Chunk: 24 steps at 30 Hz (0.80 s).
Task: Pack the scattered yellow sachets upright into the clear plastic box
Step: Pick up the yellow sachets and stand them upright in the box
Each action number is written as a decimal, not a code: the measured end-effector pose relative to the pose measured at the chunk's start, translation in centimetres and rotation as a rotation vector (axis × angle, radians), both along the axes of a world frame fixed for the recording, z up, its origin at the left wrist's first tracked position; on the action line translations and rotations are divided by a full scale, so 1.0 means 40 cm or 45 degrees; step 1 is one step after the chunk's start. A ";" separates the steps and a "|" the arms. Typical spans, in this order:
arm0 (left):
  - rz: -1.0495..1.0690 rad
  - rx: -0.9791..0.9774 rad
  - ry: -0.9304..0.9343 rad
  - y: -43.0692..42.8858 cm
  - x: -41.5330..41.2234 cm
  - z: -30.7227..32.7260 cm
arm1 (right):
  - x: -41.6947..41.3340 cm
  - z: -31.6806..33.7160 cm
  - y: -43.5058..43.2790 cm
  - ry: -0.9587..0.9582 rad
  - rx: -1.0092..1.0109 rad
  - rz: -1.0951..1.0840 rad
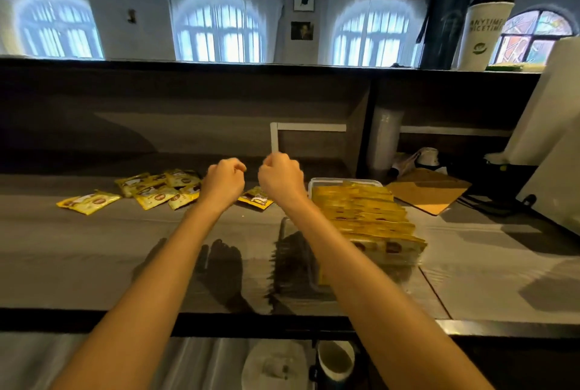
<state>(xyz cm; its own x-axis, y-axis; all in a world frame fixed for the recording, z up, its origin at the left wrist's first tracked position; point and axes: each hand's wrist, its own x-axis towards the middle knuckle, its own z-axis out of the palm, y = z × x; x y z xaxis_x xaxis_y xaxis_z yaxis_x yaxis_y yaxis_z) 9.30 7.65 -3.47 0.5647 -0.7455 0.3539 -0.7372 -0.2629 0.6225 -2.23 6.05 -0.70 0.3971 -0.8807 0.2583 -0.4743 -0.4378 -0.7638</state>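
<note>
The clear plastic box sits on the grey tabletop just right of the frame's centre. It is packed from front to back with a row of yellow sachets standing on edge, their tops above the rim. More sachets lie flat to its left. An overlapping heap of sachets lies left of centre, a stray sachet lies apart at the heap's left, and another flat sachet shows between the two wrists, near the box's far left corner.

Both forearms reach in from the bottom edge. The left hand and the right hand are side by side at mid-frame, apart from each other and raised above the tabletop. Each grip is a curled fist, knuckles up, with nothing visible inside it and no sachet touched.

Right of the box a brown cork board lies flat, just beside it. Behind that, a stack of pale cups stands in the shelf recess. On the ledge at upper right are a dark flask and a white tumbler with printed lettering. At the bottom edge, below the tabletop, are a mug and a white plate. Arched windows line the top of the frame.
</note>
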 end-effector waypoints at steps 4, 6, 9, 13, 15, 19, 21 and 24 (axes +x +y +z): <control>0.004 0.198 0.068 -0.009 0.072 -0.101 | 0.094 -0.106 0.010 0.133 0.170 0.040; -0.015 0.295 0.051 -0.026 0.098 -0.136 | 0.128 -0.154 -0.013 0.177 0.203 -0.026; -0.138 0.444 -0.060 -0.057 0.117 -0.167 | 0.164 -0.201 -0.068 0.258 0.250 -0.227; -0.379 0.614 -0.169 -0.109 0.123 -0.175 | 0.187 -0.229 -0.130 0.340 0.245 -0.395; -0.455 0.676 -0.223 -0.132 0.126 -0.181 | 0.193 -0.235 -0.156 0.373 0.247 -0.399; -0.447 0.718 -0.328 -0.141 0.133 -0.186 | 0.192 -0.243 -0.187 0.367 0.363 -0.409; -0.426 0.712 -0.371 -0.127 0.134 -0.182 | 0.194 -0.249 -0.187 0.398 0.358 -0.418; -0.370 0.714 -0.398 -0.092 0.134 -0.174 | 0.198 -0.251 -0.171 0.481 0.273 -0.408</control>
<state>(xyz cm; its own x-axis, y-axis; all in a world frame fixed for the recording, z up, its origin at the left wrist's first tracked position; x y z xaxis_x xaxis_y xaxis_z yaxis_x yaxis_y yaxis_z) 14.67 3.98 -10.45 0.2495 -0.9683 -0.0148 -0.9485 -0.2474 0.1978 5.69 -0.78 -10.72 0.1299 -0.9903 -0.0492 -0.8175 -0.0789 -0.5705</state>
